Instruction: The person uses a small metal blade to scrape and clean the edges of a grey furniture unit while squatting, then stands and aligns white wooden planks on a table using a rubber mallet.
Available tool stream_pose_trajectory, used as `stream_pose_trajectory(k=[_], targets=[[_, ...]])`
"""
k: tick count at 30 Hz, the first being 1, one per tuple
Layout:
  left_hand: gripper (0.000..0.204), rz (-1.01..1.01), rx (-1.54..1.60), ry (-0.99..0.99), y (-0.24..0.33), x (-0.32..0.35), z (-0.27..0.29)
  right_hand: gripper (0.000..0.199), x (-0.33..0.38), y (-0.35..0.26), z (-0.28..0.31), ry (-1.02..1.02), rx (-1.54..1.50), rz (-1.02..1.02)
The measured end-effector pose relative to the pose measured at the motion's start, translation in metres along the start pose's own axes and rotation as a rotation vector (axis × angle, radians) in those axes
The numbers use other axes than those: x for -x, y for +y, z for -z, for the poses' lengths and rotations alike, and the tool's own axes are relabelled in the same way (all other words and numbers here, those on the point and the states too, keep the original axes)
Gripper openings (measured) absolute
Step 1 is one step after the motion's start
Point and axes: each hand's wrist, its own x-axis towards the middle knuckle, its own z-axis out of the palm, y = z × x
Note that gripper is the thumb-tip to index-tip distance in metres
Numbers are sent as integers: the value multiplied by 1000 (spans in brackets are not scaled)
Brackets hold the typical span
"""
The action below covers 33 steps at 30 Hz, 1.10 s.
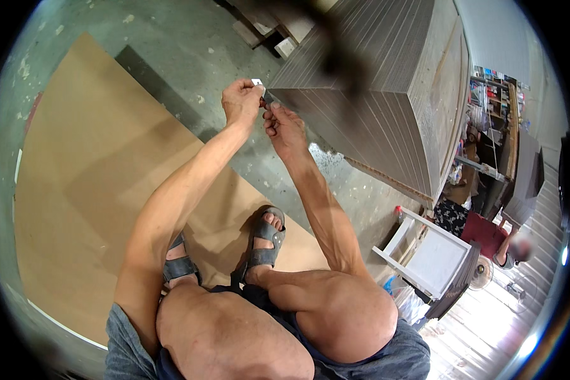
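Both my arms reach forward to the near-left corner of a tall stack of grey boards (pixel 354 114). My left hand (pixel 240 102) is closed, with a small white piece (pixel 258 82) at its fingertips; its kind is too small to make out. Just to the right and a little nearer, my right hand (pixel 287 130) has its thumb and fingers pinched together beside the stack's corner. A small dark bit shows between the two hands, and whether my right fingers grip it is unclear.
A large brown sheet (pixel 95 158) lies on the green floor under my sandalled feet. On the right stand a white drawer-like frame (pixel 427 253), a fan (pixel 481 272) and cluttered shelves (pixel 487 120). Another person (pixel 510 250) is at the far right. A blurred dark shape hangs before the stack.
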Motion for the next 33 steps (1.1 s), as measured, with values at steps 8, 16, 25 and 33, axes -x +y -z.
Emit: stream_pose_trajectory(k=[8, 16, 25, 33], targets=[[9, -44, -21, 14, 1, -2, 2, 15, 3, 5, -12, 98, -45, 34], [7, -177, -124, -41, 28, 26, -15, 17, 27, -9, -16, 133, -122, 165], [12, -405, -344, -161, 85, 79, -41, 18, 96, -60, -38, 114, -179, 312], [11, -455, -203, -244, 115, 110, -39, 21, 145, -82, -58, 97, -82, 280]])
